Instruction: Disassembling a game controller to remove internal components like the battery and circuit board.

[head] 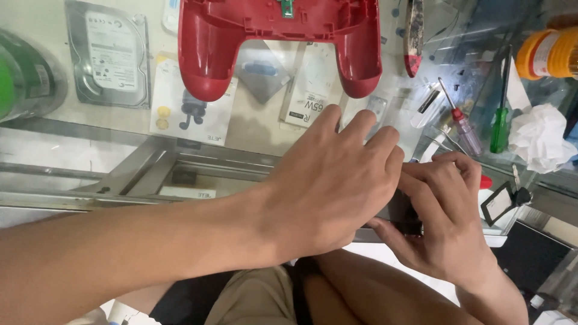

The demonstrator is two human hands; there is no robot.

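Observation:
My left hand (328,183) lies palm down across the middle of the view, its fingers bent over a small dark flat part (400,212) at the near edge of the glass counter. My right hand (442,213) grips that same dark part from the right side, thumb underneath and fingers on top. Most of the part is hidden by both hands. A red game controller shell (208,45) lies open side up on the glass farther away, untouched.
A hard disk drive (111,51) lies under the glass at far left. At right sit a red-handled screwdriver (460,120), a green-handled screwdriver (500,123), crumpled white tissue (542,135), an orange container (551,54) and a small black-framed piece (500,201).

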